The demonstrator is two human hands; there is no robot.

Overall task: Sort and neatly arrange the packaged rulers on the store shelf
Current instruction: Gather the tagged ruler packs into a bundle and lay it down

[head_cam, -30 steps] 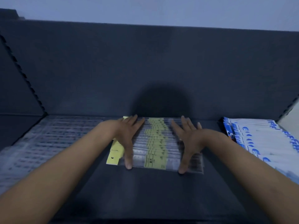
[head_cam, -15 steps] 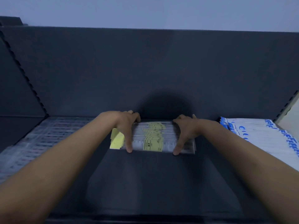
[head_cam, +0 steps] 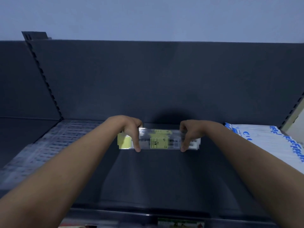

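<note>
1. Grip: left hand (head_cam: 131,134) and right hand (head_cam: 189,134) clamped on the ruler bundle (head_cam: 158,142), thumbs in front, fingers curled behind.
2. Bundle at rear middle of shelf (head_cam: 156,178).
3. Clear packs (head_cam: 49,145) lie left; blue-white packs (head_cam: 271,140) right.

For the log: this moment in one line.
left hand: grips ruler stack | right hand: grips ruler stack | place: shelf middle

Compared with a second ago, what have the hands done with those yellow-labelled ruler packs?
The left hand and right hand lay flat on the fanned-out yellow-labelled ruler packs; now they grip them at the ends as one tight bundle, gathered toward the back panel. The clear ruler packs at left and blue-and-white packs at right stayed put.
</note>
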